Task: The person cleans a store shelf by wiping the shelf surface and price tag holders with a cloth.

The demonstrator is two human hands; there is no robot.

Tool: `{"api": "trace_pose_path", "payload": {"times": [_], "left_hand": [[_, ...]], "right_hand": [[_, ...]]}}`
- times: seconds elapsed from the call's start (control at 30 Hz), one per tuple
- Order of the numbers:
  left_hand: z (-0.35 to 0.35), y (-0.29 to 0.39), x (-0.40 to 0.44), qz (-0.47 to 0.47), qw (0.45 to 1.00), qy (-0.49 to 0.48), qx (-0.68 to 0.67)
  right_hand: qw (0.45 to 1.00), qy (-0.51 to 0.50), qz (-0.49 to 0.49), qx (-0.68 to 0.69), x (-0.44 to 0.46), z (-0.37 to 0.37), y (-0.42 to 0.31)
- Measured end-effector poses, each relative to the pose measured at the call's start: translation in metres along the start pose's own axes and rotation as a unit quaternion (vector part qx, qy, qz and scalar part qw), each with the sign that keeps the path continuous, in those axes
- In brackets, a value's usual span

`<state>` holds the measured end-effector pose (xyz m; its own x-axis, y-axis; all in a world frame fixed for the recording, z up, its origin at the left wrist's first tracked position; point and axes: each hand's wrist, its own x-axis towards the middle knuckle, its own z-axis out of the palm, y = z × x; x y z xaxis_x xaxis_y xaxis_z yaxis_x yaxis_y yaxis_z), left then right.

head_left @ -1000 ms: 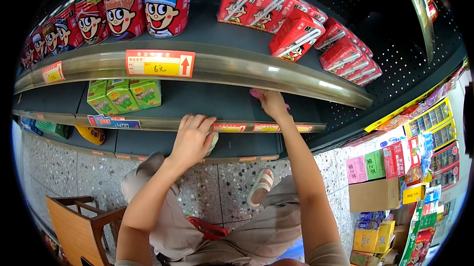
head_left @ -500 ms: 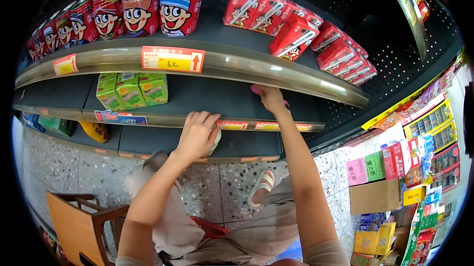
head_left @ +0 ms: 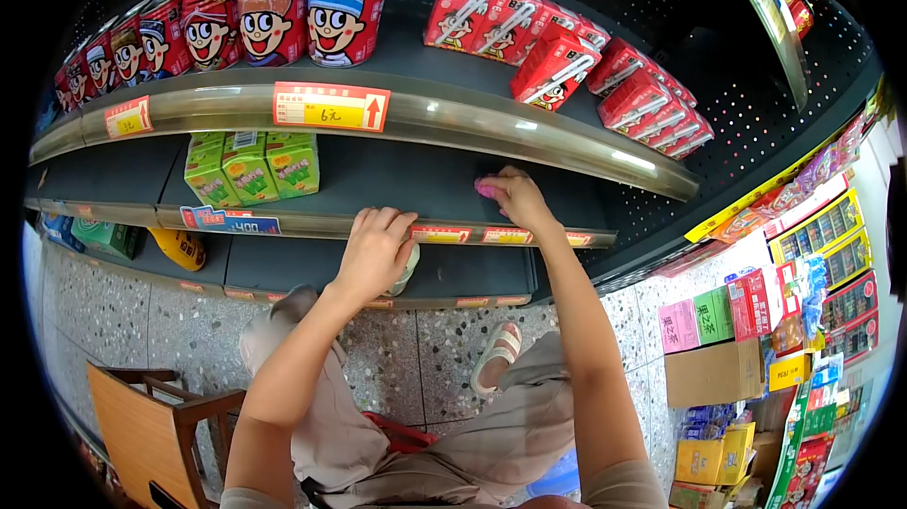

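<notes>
My right hand [head_left: 524,199] is closed around a bunched pink cloth [head_left: 487,188], pressed to the dark middle shelf [head_left: 406,174] near its right end. Only part of the cloth shows beyond my fingers. My left hand [head_left: 376,249] grips the front edge of the same shelf, fingers bent over the rail and thumb lower down. Just under that hand a pale green object [head_left: 406,273] is partly hidden; I cannot tell its kind. Green drink cartons [head_left: 250,169] stand on the middle shelf, to the left of both hands.
Above, the upper shelf's front rail [head_left: 444,120] overhangs my hands. It carries red cans [head_left: 345,13] and red drink cartons [head_left: 557,65]. A yellow bottle [head_left: 179,247] lies on the lower shelf. A wooden chair [head_left: 142,433] is at left, stacked boxes [head_left: 713,372] at right.
My right hand has drawn the pink cloth slightly toward the shelf's front, and its fingers have turned leftward. The left hand stays on the shelf edge.
</notes>
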<state>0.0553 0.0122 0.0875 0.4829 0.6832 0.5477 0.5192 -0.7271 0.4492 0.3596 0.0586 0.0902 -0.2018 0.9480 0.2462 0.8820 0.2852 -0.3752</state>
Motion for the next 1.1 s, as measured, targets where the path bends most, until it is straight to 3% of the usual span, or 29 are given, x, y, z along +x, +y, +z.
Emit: {"api": "trace_pose_path", "payload": {"times": [0.17,0.47,0.6,0.7,0.77,0.83,0.87,0.9,0.97,1.03,1.1], "left_hand": [[0.001,0.0,0.0,-0.002,1.0,-0.004,0.001],[-0.001,0.0,0.002,-0.006,1.0,-0.01,0.002],[-0.001,-0.001,0.003,-0.004,1.0,-0.016,-0.001],[0.0,0.002,0.004,-0.012,1.0,0.002,-0.015],[0.004,0.007,0.002,-0.003,0.998,0.054,-0.035],[0.003,0.016,0.001,-0.012,0.994,0.032,-0.101],[0.003,0.021,0.002,-0.015,0.991,0.02,-0.132],[0.002,0.027,0.001,-0.031,0.982,-0.009,-0.184],[0.002,0.039,0.002,-0.065,0.955,-0.066,-0.28],[0.015,0.042,-0.004,-0.141,0.89,-0.151,-0.405],[0.031,0.048,-0.008,-0.203,0.782,-0.179,-0.561]], "right_hand": [[0.998,-0.038,-0.039,0.03,-0.007,-0.009,0.001],[0.996,-0.071,-0.005,0.046,-0.01,-0.015,-0.004],[0.995,-0.019,-0.096,0.02,-0.015,-0.027,-0.011],[0.981,0.112,-0.036,0.151,-0.037,-0.047,-0.047],[0.942,0.118,0.024,0.314,-0.06,-0.053,-0.069],[0.871,0.135,0.081,0.466,-0.084,-0.042,-0.08],[0.826,0.146,0.107,0.533,-0.094,-0.036,-0.086],[0.73,0.119,0.145,0.657,-0.1,-0.031,-0.092],[0.633,0.08,0.187,0.747,-0.113,-0.015,-0.088],[0.573,0.038,0.19,0.796,-0.122,-0.001,-0.082],[0.529,0.013,0.186,0.828,-0.125,0.01,-0.082]]}}
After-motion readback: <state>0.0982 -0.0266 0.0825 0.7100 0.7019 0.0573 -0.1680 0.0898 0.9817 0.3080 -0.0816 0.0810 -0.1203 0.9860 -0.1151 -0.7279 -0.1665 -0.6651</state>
